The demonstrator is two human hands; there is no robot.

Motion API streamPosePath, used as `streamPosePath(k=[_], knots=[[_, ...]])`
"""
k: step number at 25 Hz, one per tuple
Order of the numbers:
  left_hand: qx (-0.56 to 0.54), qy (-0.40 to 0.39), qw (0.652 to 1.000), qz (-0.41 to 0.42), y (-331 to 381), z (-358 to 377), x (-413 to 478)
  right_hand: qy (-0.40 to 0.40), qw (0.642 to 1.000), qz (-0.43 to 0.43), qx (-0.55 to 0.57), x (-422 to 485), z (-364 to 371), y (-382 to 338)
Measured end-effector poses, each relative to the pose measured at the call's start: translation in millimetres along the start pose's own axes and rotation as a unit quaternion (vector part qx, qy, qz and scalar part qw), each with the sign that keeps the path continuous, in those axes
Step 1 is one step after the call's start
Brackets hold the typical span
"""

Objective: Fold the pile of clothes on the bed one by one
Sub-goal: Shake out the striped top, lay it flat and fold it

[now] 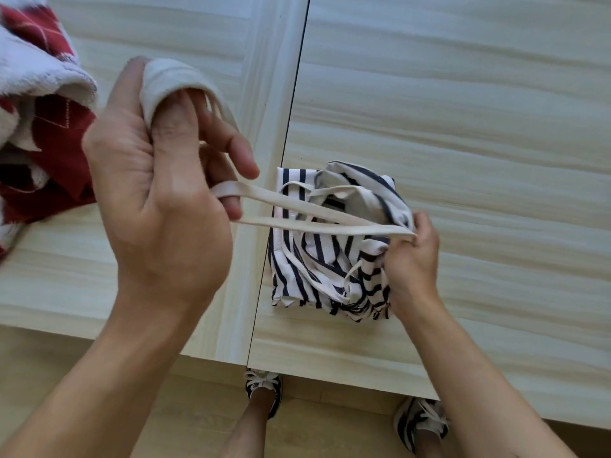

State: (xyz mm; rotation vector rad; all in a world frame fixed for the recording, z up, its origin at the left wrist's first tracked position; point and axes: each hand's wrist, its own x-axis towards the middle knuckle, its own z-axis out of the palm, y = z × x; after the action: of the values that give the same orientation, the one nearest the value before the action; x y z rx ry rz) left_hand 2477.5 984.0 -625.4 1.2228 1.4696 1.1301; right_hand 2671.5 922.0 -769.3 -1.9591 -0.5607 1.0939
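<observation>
A navy-and-white striped cloth item [310, 259] lies bunched on the pale wooden surface [463, 127]. Cream straps [297, 214] run from it to the left. My left hand [158, 193] is raised above the surface at the left, fingers closed around the strap loop, with a cream fold of fabric [168, 81] draped over its fingertips. At the right edge of the striped item, my right hand [411, 259] pinches the other end of the straps and the striped cloth. The straps are stretched taut between both hands.
A red-and-white fleecy pile of clothes [36, 104] sits at the far left edge of the surface. A dark seam [291, 127] splits the wooden surface into two panels. Below the front edge, two sneakered feet [263, 388] stand on the floor.
</observation>
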Motion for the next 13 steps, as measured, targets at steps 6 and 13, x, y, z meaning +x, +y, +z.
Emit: streamPosePath(k=[6, 13], knots=[[-0.092, -0.036, 0.995, 0.016, -29.8, 47.7, -10.2, 0.008, 0.93, 0.108, 0.351, 3.0, -65.1, 35.2], [0.062, -0.008, 0.961, -0.268, -116.0, 86.1, -20.2, 0.207, 0.894, 0.241, 0.314, 24.6, -95.3, 70.3]])
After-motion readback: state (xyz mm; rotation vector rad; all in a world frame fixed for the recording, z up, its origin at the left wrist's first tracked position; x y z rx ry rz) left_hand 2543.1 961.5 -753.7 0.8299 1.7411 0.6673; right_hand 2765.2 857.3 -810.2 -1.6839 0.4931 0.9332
